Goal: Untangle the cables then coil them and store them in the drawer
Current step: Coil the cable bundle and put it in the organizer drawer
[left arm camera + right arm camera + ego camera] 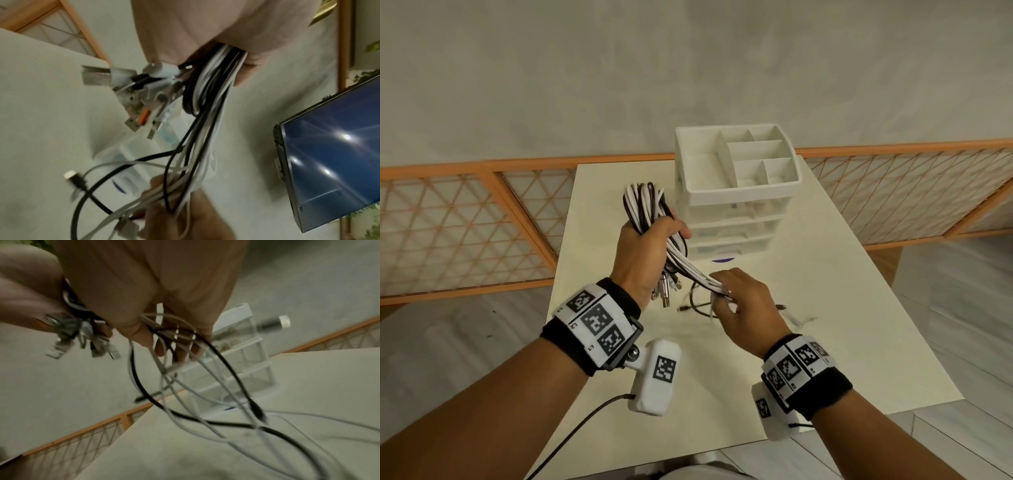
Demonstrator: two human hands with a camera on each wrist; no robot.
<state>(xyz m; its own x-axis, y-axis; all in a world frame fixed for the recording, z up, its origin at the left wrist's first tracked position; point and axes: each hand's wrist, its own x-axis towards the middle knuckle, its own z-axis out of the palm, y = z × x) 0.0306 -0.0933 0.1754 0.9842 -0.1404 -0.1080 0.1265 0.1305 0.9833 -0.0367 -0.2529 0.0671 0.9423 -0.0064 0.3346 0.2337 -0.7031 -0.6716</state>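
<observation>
My left hand (650, 246) grips a coiled bundle of white and black cables (645, 205) above the cream table (825, 308); the loops stand up past my fingers. Several metal plugs (666, 289) hang below that fist, plainly seen as plugs (141, 95) in the left wrist view. Strands run down to my right hand (743, 301), which holds the cables (705, 279) between curled fingers. Loose ends (216, 402) trail from it onto the table. The white drawer unit (732, 205) stands behind the hands with its drawers closed.
The drawer unit carries an open divided tray (743, 161) on top. An orange lattice screen (465, 222) runs behind the table on both sides. A dark monitor (333, 154) shows in the left wrist view. The table's right edge (914, 325) drops to grey floor.
</observation>
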